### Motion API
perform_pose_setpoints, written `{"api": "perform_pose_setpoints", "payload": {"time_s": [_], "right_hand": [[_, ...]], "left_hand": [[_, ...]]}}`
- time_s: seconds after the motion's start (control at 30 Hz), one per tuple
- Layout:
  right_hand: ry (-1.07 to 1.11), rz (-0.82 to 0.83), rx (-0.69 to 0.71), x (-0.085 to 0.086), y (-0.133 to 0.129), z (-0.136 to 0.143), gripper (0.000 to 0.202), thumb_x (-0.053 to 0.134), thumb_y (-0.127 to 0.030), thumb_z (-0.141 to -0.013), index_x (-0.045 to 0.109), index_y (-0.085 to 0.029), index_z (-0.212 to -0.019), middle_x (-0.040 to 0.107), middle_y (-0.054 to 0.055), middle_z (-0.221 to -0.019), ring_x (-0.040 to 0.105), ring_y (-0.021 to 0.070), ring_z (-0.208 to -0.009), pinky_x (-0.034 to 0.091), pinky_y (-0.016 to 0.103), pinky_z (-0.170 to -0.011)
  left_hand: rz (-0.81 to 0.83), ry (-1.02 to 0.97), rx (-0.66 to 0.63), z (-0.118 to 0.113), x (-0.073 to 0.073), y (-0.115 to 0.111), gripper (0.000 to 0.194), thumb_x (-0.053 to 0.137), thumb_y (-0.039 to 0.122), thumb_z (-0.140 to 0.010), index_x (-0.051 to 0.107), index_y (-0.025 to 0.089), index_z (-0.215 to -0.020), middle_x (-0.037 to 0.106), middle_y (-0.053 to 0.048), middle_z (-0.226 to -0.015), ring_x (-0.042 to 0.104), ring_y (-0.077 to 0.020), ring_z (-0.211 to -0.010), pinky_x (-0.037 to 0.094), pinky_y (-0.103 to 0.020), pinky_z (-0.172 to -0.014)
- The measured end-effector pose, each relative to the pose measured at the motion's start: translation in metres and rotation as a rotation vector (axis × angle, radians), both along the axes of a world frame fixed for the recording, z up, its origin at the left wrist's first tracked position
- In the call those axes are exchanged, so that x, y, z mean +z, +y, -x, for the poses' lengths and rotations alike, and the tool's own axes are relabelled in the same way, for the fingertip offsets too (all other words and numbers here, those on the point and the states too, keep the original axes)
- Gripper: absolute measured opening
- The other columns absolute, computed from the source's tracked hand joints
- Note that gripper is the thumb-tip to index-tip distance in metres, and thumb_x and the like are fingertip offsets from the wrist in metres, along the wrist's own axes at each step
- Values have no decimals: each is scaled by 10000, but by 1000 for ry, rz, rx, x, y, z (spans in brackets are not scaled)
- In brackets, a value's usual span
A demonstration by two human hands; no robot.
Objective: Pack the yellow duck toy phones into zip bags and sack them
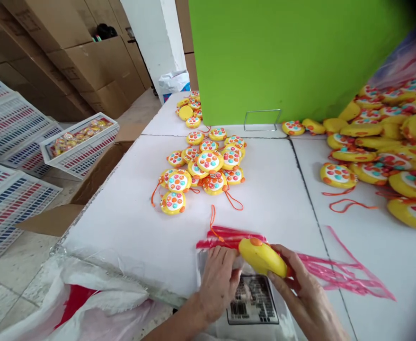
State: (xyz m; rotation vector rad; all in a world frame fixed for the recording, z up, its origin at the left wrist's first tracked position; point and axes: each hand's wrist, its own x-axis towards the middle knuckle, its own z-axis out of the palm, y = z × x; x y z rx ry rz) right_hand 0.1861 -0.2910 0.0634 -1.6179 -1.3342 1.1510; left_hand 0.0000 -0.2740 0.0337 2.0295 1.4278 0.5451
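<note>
Your right grip (303, 286) is closed around a yellow toy (262, 258), thumb on its near side, holding it tilted above the bags (253, 300), plain back showing. Your left grip (219, 273) is just left of the toy, fingers curled down at the bags' red edge (238, 233); I cannot tell whether they pinch anything. An orange cord (213, 218) loops just beyond your left grip. Farther beyond it on the desk (278, 203) sits a dotted pile (209, 162). Right of your right grip lie pink strips (349, 277), with a larger heap (388, 147) beyond them. A green board (293, 57) stands well beyond both grips.
</note>
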Motion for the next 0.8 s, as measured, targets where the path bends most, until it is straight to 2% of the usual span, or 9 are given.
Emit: {"api": "perform_pose_setpoints", "payload": {"time_s": [0.13,0.2,0.3,0.43,0.67,0.8], "right_hand": [[250,230,-91,-7,2,-5,517,613,-517,-810,504,-214,-1215,617,74,-1133,635,229,-888,581,308,-698],[382,337,-151,-11,2,-7,532,645,-515,-794,517,-207,-1208,628,71,-1113,628,252,-927,584,330,-703],[530,379,-211,-16,-3,-5,498,654,-497,-805,536,-223,-1203,618,61,-1164,582,269,-1046,572,329,-748],[599,367,-180,-18,-13,1,455,653,-467,-824,562,-240,-1207,597,56,-1238,566,264,-1078,556,325,-787],[638,419,-180,-7,-18,-2,490,696,-447,-794,576,-246,-1224,618,75,-1237,606,269,-1049,566,303,-733],[724,433,-170,-1,-12,-7,473,714,-419,-779,583,-267,-1207,603,70,-1260,594,294,-1088,577,361,-791]], "left_hand": [[30,-66,32,0,-2,-2,303,457,23,-790,481,199,-1036,560,-55,-957,493,-223,-906,435,-382,-805],[13,-97,2,6,-6,1,316,418,-5,-781,476,190,-1023,551,-61,-940,495,-216,-895,445,-365,-790],[-17,-139,-91,17,-13,11,445,385,-41,-754,447,173,-1139,556,-74,-970,503,-209,-925,454,-354,-827],[-33,-139,-174,24,-15,23,550,403,-53,-730,432,152,-1240,580,-72,-951,507,-209,-929,449,-352,-857],[-76,-96,-189,20,-5,18,269,460,59,-864,589,172,-1071,631,-59,-924,502,-209,-897,429,-345,-819],[-163,-63,-187,19,-6,15,207,419,107,-906,614,144,-964,611,-59,-852,490,-194,-821,432,-335,-768]]}}
